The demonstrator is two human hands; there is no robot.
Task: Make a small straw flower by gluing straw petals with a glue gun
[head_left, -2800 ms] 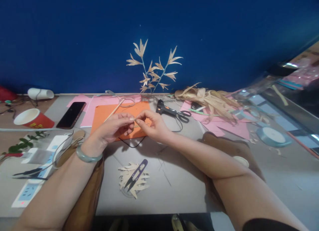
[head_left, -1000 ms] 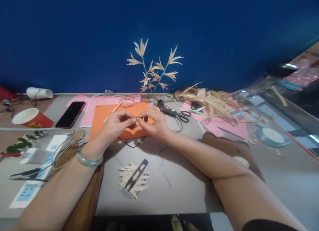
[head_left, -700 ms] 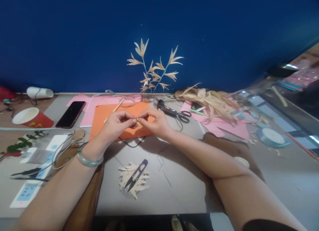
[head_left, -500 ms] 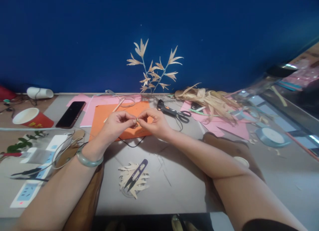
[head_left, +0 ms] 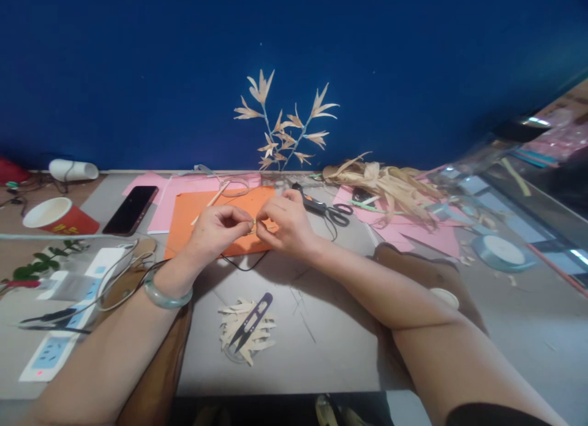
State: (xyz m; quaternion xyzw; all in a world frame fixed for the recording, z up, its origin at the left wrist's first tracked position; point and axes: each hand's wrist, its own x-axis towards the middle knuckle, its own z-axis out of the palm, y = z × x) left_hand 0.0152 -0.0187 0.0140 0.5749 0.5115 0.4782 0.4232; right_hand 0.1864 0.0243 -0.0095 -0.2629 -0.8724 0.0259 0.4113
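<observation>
Above an orange sheet (head_left: pixel 186 215), my left hand (head_left: pixel 219 229) pinches something tiny and pale at its fingertips. My right hand (head_left: pixel 287 224) meets it there, thumb and forefinger pressed together at the same small piece, which is too small to name. Nearer to me, thread snips (head_left: pixel 251 321) rest on a heap of cut pale husk strips (head_left: pixel 229 322). Beyond both hands stands a branch of dried husk flowers (head_left: pixel 287 135) on bluish stems. Black-handled scissors (head_left: pixel 339 215) lie to the right of my right hand.
On the left are a phone (head_left: pixel 131 210), a red paper cup (head_left: pixel 68 218) and a power strip (head_left: pixel 89 303) with cables. Dried corn husks (head_left: pixel 381 184) lie on pink paper (head_left: pixel 441 236) at the right, near a ribbon spool (head_left: pixel 500 253). A blue partition (head_left: pixel 138 77) closes off the back.
My right hand has turned, its outer fingers lifting and spreading away from the pinch. My left hand stays nearly in place, still pinching at the small piece.
</observation>
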